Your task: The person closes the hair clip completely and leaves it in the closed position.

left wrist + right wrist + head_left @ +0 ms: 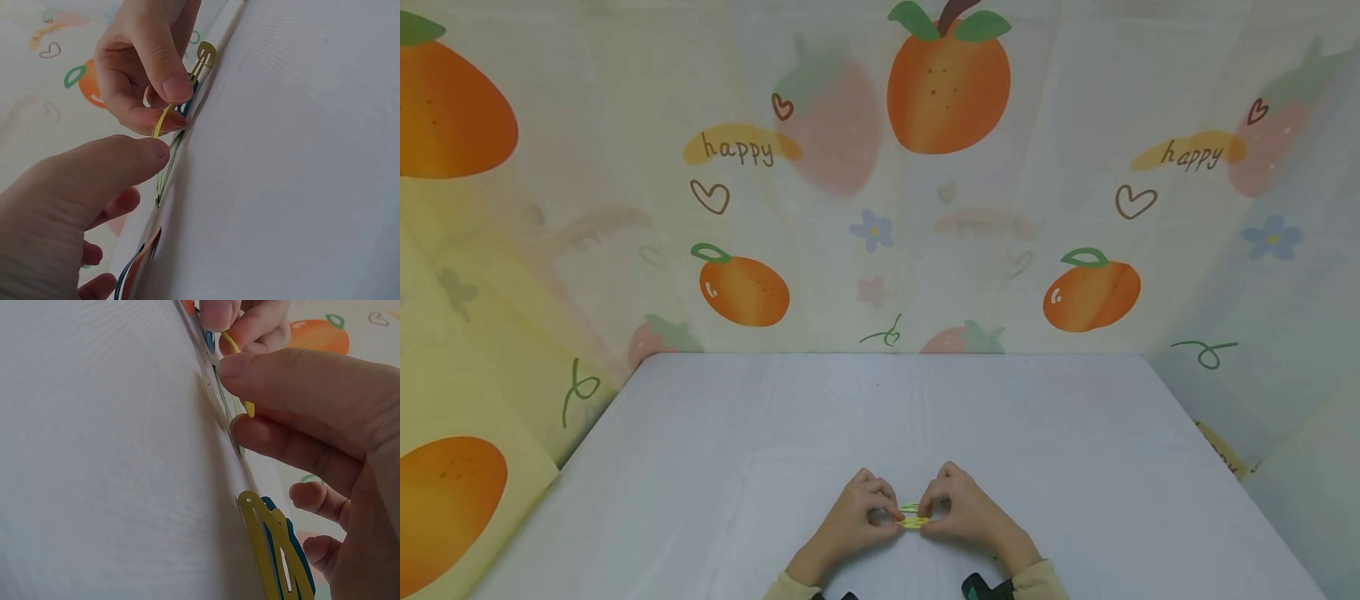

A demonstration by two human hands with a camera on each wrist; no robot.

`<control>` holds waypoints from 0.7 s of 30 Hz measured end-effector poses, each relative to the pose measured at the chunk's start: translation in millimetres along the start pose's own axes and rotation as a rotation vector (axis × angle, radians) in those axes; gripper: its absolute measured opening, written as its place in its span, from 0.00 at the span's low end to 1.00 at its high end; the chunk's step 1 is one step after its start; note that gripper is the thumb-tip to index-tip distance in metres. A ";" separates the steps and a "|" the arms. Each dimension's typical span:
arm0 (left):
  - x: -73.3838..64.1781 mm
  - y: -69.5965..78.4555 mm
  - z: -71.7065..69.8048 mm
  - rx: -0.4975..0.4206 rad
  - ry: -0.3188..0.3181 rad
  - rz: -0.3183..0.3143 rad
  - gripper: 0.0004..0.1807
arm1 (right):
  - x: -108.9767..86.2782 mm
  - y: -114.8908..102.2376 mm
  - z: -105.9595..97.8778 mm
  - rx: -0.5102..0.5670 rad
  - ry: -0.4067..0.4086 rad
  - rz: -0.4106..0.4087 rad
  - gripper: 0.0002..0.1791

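Note:
In the head view, both hands meet low at the middle of the white table. My left hand (861, 512) pinches one end of a yellow snap hair clip (913, 522) between thumb and finger. The other end is pinched by my right hand (970, 508). A green hair clip (910, 507) lies on the table just beyond the yellow one. Near the left hand, an orange clip (142, 262) and a dark blue clip (125, 269) show in the left wrist view. Beside the right hand lie a second yellow clip (253, 537) and a teal clip (303, 556).
The white tabletop (880, 425) stretches away beyond the hands. A fruit-printed cloth (955, 275) hangs behind it and along both sides. Dark wrist gear (985, 587) shows under the right sleeve (1041, 581).

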State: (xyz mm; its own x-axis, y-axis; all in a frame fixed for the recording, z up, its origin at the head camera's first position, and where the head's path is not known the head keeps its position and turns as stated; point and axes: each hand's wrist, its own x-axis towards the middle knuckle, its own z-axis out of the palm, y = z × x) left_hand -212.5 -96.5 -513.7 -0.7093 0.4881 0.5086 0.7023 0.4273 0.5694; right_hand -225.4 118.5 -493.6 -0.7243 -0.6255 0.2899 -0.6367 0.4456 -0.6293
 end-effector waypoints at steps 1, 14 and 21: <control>0.1 0.4 -0.1 0.005 0.002 0.001 0.05 | 0.2 -0.2 0.0 -0.009 -0.001 -0.002 0.08; -0.5 1.3 0.8 0.084 0.014 -0.013 0.06 | -0.9 -1.9 0.9 -0.057 0.016 -0.005 0.09; -1.4 -1.1 2.2 0.064 0.004 -0.004 0.05 | 0.3 -0.3 2.0 -0.154 0.023 -0.035 0.08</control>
State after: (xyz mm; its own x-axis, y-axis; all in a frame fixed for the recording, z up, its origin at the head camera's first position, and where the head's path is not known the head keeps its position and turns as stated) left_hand -212.2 -95.9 -516.4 -0.7121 0.4832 0.5093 0.7020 0.4770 0.5289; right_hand -224.9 116.9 -494.7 -0.7057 -0.6283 0.3275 -0.6935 0.5178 -0.5010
